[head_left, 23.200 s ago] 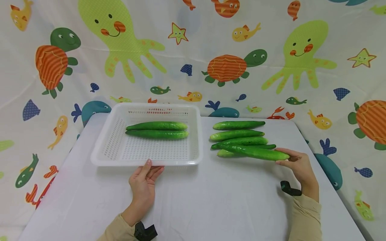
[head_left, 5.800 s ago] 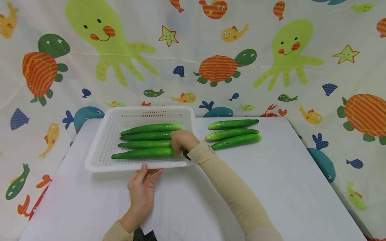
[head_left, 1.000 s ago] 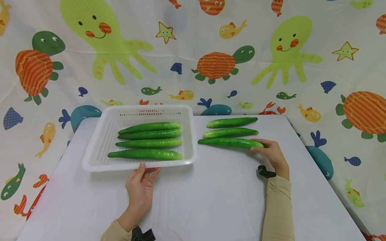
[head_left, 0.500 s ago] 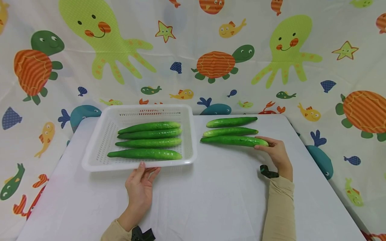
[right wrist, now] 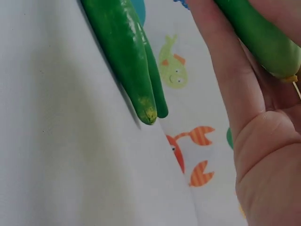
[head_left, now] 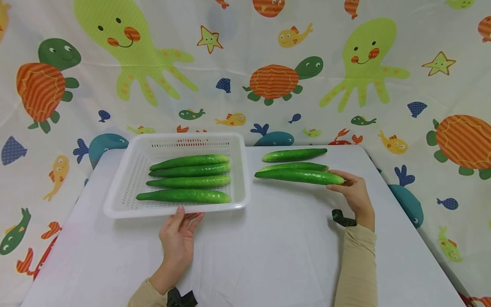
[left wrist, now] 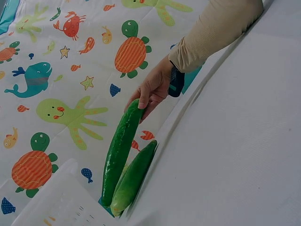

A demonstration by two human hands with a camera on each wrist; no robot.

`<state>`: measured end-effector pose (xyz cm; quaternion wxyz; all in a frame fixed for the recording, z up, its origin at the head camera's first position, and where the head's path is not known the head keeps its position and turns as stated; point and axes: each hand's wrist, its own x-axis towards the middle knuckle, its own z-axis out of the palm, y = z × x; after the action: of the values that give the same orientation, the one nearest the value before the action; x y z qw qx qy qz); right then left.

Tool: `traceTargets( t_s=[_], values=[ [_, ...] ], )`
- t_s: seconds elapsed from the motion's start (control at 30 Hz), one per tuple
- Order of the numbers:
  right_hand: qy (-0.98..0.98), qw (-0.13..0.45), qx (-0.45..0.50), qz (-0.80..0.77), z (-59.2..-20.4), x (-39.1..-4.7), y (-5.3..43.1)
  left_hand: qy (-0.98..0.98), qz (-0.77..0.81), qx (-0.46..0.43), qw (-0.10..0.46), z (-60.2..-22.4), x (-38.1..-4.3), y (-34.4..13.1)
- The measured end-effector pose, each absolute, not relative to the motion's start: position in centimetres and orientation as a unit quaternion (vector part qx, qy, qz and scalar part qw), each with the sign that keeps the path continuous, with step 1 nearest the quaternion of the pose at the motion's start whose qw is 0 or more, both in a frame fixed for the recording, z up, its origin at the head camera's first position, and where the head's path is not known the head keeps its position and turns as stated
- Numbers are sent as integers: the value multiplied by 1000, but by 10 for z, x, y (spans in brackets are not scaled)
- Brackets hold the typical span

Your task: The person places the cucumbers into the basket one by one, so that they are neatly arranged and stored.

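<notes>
In the head view, my right hand (head_left: pixel 354 194) pinches a green cucumber (head_left: pixel 299 175) by its right end, fingers behind and thumb in front. The left wrist view shows this cucumber (left wrist: pixel 121 153) hanging at a slant from the fingertips, raised off the table. Two more cucumbers lie behind it, a far one (head_left: pixel 294 154) and a nearer one (head_left: pixel 295 166) partly covered by the held one. My left hand (head_left: pixel 178 238) grips the front rim of a white plastic basket (head_left: pixel 130 213), thumb on top and fingers underneath. Inside, several cucumbers (head_left: pixel 184 196) lie side by side.
A white cloth covers the table (head_left: pixel 261 256). Behind it hangs a curtain (head_left: pixel 230 64) printed with sea animals. The basket's wall (left wrist: pixel 61 197) shows at the lower left of the left wrist view.
Over the last second my right hand has lifted the cucumber slightly up and to the right. Earlier, the basket held only two cucumbers; now several lie in it. My left hand keeps its grip.
</notes>
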<state>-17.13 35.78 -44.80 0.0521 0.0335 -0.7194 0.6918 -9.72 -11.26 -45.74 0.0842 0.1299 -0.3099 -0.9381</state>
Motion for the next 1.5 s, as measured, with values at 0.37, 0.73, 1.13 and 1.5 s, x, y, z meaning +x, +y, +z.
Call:
traceTargets(
  t_s=[0.37,0.73,1.13,1.5],
  values=[
    [-697,96,53,708,-446,-172,357,-321,-932,143,85,-457,-98,-113],
    [-638,166,95,746,-431,-172,351,-317,-935,138,84,-458,-98,-113],
    [-578,202,117,781,-409,-173,328,-322,-933,139,80,-459,-99,-113],
    [-561,228,134,784,-391,-177,294,-313,-936,137,82,-459,-99,-113]
  ],
)
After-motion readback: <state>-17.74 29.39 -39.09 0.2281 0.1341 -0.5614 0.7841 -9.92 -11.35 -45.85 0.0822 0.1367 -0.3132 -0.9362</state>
